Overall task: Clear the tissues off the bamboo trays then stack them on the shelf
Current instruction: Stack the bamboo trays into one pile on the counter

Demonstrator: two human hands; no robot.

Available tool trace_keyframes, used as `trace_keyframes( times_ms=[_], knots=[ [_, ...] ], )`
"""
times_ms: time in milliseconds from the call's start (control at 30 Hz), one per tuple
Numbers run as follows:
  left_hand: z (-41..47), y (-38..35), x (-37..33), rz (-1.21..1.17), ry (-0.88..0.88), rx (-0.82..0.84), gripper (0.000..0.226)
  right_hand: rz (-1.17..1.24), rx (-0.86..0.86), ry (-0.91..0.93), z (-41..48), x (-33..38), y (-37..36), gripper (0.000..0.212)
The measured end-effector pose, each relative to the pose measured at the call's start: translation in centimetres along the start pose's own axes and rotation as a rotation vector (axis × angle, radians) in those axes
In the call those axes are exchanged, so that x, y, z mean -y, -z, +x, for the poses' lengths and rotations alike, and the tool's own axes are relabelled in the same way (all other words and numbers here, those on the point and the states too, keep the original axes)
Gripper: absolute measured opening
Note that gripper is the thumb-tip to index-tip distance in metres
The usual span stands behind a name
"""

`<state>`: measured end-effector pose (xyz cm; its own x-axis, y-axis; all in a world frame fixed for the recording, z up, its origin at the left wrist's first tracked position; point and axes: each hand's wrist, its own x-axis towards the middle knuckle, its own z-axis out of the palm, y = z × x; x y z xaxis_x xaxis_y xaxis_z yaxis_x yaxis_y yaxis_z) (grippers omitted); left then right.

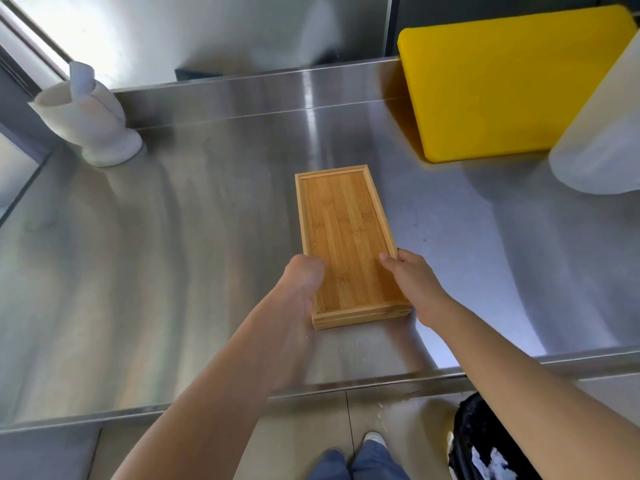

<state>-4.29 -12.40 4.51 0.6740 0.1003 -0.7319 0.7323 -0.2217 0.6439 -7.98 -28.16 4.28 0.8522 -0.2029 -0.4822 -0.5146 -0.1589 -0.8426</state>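
A stack of rectangular bamboo trays rests on the steel shelf, long side pointing away from me. The top tray is bare, with no tissue on it. My left hand grips the stack's near left edge. My right hand holds the near right edge, thumb over the rim. Layered edges of the trays show at the near end of the stack.
A yellow cutting board leans against the back wall at the right. A translucent white container stands at the far right. A white mortar with a pestle sits at the back left. A black-lined bin stands below on the floor.
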Motion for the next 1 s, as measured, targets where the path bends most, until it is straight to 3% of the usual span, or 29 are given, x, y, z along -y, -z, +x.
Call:
trace_keyframes(
  times_ms=[133, 200, 367, 533, 633, 800, 1000],
  knots=[
    [-0.8, -0.7, 0.7, 0.051, -0.064, -0.049, 0.017, -0.003, -0.023, -0.004, -0.9, -0.6, -0.2, 0.032],
    [-1.2, -0.7, 0.8, 0.011, -0.075, -0.064, 0.032, 0.032, -0.026, -0.033, -1.5, -0.7, -0.4, 0.031],
    [-1.9, 0.6, 1.4, -0.154, 0.09, 0.018, 0.054, 0.149, -0.028, -0.089, -3.2, -0.3, -0.6, 0.044],
    [-1.9, 1.8, 2.6, -0.165, 0.054, 0.043, 0.065, 0.208, -0.046, -0.085, -4.2, 0.6, -0.6, 0.049],
    [-2.2, 2.3, 2.8, -0.15, 0.037, 0.073, 0.068, 0.214, -0.048, -0.048, -4.8, 0.6, -0.8, 0.036],
    [-1.9, 2.8, 3.4, -0.17, 0.033, 0.1, 0.069, 0.236, -0.024, -0.03, -5.7, 0.1, -1.5, 0.035],
    [-3.8, 3.2, 3.1, -0.248, -0.016, 0.13, 0.049, 0.234, 0.029, -0.075, -6.2, -0.1, -2.2, 0.038]
  ],
)
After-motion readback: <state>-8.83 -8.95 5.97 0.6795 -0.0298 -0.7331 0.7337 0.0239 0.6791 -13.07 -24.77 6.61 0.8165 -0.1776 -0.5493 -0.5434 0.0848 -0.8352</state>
